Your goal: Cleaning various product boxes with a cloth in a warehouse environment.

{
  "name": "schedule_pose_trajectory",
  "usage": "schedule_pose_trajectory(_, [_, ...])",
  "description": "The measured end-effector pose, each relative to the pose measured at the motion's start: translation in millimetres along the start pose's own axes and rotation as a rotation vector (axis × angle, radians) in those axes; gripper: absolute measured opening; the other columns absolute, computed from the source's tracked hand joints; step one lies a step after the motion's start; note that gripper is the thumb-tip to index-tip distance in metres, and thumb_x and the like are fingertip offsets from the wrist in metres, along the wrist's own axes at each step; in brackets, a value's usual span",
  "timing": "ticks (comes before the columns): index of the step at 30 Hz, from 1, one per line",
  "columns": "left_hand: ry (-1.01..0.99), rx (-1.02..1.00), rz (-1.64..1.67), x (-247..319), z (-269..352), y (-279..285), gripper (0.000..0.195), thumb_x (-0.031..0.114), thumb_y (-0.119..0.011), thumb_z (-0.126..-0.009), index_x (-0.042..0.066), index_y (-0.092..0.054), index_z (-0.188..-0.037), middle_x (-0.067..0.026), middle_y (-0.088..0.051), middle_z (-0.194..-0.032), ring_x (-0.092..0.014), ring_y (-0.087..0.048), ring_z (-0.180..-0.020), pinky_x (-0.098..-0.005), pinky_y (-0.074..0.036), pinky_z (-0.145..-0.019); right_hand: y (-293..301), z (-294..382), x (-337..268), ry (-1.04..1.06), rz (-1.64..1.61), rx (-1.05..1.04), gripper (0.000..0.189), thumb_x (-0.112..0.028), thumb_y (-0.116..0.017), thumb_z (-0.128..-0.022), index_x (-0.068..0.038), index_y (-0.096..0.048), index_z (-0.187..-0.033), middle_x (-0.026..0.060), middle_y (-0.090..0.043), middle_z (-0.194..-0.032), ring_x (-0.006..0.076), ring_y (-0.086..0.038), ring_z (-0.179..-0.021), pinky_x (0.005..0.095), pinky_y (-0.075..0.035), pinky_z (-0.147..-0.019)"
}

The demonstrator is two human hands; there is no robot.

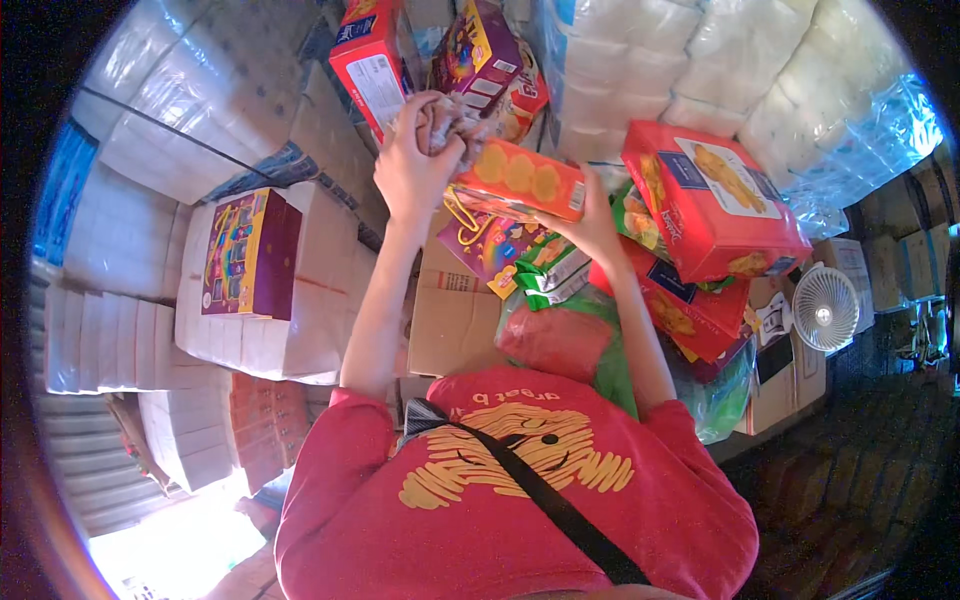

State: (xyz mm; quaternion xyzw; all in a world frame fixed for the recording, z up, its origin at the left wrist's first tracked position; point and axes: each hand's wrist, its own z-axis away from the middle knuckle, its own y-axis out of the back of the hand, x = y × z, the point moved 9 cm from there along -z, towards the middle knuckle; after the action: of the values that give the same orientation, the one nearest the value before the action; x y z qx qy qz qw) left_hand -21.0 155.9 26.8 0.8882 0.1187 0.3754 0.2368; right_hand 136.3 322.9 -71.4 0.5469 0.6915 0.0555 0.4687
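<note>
My left hand grips a crumpled greyish cloth against the far left end of an orange biscuit box. The near right end of that box rests in my right hand, thumb along its lower edge. Pictures of round biscuits run along the box's upper side. Just below it lie a purple gift bag with yellow cord handles and a green snack packet. Beyond my left hand stand a red box with a white label panel and a purple box.
A large red biscuit box sits right of my hands, above red bags. A white fan stands farther right. Another purple box rests on plastic-wrapped packs at left. Wrapped white bales rise at the back. A cardboard box lies before me.
</note>
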Motion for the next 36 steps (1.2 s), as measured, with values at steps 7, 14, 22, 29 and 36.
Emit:
schedule_pose_trajectory(7, [-0.075,-0.042,-0.495,20.5,3.5,-27.3,0.046,0.02,-0.069,-0.063,0.024,-0.055,-0.107,-0.0078,-0.059,-0.084,-0.027,-0.059,-0.079,-0.0396,-0.05,-0.065,-45.8,0.7,14.3,-0.18,-0.544,0.068,0.067,-0.016,-0.083,-0.059,-0.001,-0.04,-0.108,0.0134,-0.054,-0.107,0.0221,-0.058,-0.095,0.0342,-0.049,-0.08])
schedule_pose_trajectory(14, [-0.373,-0.228,-0.193,69.6,65.4,-79.7,0.07,0.021,-0.076,-0.053,0.033,-0.05,-0.118,-0.0096,-0.052,-0.101,-0.027,-0.058,-0.08,-0.0384,-0.052,-0.056,-52.5,2.8,21.1,-0.211,-0.458,0.065,0.062,-0.009,-0.076,-0.064,-0.004,-0.039,-0.114,0.0065,-0.054,-0.1,0.0148,-0.054,-0.095,0.0325,-0.047,-0.08])
schedule_pose_trajectory(22, [-0.209,0.232,-0.542,14.9,1.3,-22.9,0.049,0.023,-0.069,-0.062,0.025,-0.055,-0.108,-0.0048,-0.056,-0.084,-0.026,-0.058,-0.076,-0.0402,-0.052,-0.058,-48.9,-0.6,18.1,-0.254,-0.504,0.099,0.074,-0.02,-0.086,-0.052,-0.001,-0.042,-0.108,0.0125,-0.057,-0.096,0.0221,-0.061,-0.087,0.0333,-0.051,-0.073])
schedule_pose_trajectory(29, [-0.423,-0.043,-0.26,64.1,58.4,-69.7,0.059,0.025,-0.072,-0.06,0.03,-0.052,-0.116,-0.0081,-0.053,-0.099,-0.027,-0.058,-0.083,-0.0383,-0.053,-0.057,-34.7,-16.4,7.4,-0.097,-0.391,0.157,0.066,-0.021,-0.079,-0.056,-0.002,-0.044,-0.109,0.0186,-0.059,-0.099,0.0318,-0.059,-0.093,0.0397,-0.046,-0.077])
schedule_pose_trajectory(36, [-0.182,0.172,-0.53,7.6,-16.3,-13.9,0.05,0.027,-0.07,-0.062,0.026,-0.054,-0.11,-0.0047,-0.058,-0.096,-0.027,-0.058,-0.081,-0.0398,-0.051,-0.064,-30.7,-5.6,39.1,-0.207,-0.56,-0.097,0.076,-0.009,-0.085,-0.055,-0.005,-0.04,-0.116,0.0066,-0.052,-0.111,0.0164,-0.054,-0.102,0.0303,-0.046,-0.085])
